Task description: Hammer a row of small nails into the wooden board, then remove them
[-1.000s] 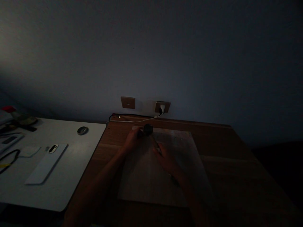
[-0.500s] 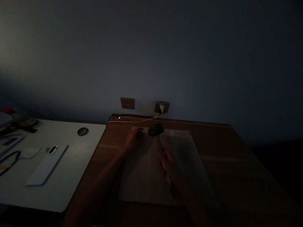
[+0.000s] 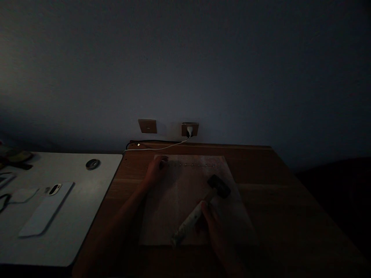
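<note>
The room is dark, with a brown bench [image 3: 275, 185] by the wall. A flat board [image 3: 185, 193] lies on it. On the board, the right hand [image 3: 213, 226] grips a hammer [image 3: 203, 206]. The left hand [image 3: 155, 170] pinches something tiny at the board's far corner, beside a row of nails [image 3: 193, 165].

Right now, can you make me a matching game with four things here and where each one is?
Things:
1. hammer
2. phone
3. white plug
4. row of nails

Places:
A. in the wall socket
B. on the white table
C. lying on the board by the right hand
D. along the board's far edge, beside the left hand

Pairs: 1-C, 2-B, 3-A, 4-D
</note>
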`<state>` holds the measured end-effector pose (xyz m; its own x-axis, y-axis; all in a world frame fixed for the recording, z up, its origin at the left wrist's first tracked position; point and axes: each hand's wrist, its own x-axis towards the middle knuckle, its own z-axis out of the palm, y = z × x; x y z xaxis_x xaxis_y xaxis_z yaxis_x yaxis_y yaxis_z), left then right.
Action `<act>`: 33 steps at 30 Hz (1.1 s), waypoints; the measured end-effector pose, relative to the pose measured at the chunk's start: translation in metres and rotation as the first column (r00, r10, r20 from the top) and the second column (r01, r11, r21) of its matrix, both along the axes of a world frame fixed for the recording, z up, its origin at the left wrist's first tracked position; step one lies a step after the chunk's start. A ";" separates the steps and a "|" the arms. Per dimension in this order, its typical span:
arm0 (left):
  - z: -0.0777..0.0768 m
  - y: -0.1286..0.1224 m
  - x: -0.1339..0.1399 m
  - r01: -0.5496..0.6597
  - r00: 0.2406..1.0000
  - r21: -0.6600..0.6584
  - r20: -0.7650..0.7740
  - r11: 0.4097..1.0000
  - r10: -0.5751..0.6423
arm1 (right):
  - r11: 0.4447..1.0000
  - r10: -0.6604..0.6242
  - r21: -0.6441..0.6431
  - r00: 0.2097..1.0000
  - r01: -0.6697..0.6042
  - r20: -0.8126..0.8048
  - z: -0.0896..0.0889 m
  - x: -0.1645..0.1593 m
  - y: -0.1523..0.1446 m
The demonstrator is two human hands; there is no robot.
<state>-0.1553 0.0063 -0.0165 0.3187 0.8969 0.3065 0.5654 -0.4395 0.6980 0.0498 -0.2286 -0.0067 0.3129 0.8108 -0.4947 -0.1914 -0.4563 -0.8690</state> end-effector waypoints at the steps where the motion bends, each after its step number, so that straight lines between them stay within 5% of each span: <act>1: 0.001 -0.002 -0.002 -0.011 1.000 0.022 -0.009 1.000 0.011 | 0.998 0.070 -0.005 0.996 -0.070 0.053 0.002 0.002 -0.003; 5: 0.005 -0.036 -0.029 -0.039 0.985 0.167 -0.162 0.985 0.066 | 0.953 0.296 -0.026 0.911 -0.301 0.286 0.008 0.023 -0.024; 7: 0.004 -0.065 -0.050 -0.035 0.961 0.204 -0.263 0.978 0.089 | 0.959 0.249 -0.014 0.823 -0.282 0.510 0.005 0.040 -0.037; 10: 0.001 -0.111 -0.078 -0.053 0.946 0.204 -0.304 0.978 0.115 | 0.960 0.071 0.101 0.580 -0.260 0.811 -0.009 0.066 -0.052; 16: 0.004 -0.147 -0.083 0.086 0.936 0.181 -0.351 0.980 -0.018 | 0.952 -0.052 0.102 0.178 -0.289 0.983 -0.033 0.095 -0.066; 24: 0.014 -0.138 0.013 0.391 0.865 0.050 -0.362 0.919 -0.348 | 0.970 0.042 -0.034 0.031 -0.240 0.999 -0.029 0.193 -0.086; 29: 0.020 -0.129 0.095 0.602 0.744 -0.043 -0.332 0.797 -0.580 | 0.979 0.082 -0.083 -0.014 -0.186 0.997 -0.025 0.279 -0.091; 33: 0.025 -0.120 0.137 0.708 0.670 -0.013 -0.302 0.706 -0.678 | 1.000 0.002 -0.002 0.014 -0.006 1.000 -0.022 0.321 -0.096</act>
<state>-0.0187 -0.1132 0.0081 0.9168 0.3545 0.1838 0.2232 -0.8366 0.5002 0.3703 -0.3247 -0.0283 0.4946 0.8143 0.3039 0.8687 -0.4519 -0.2029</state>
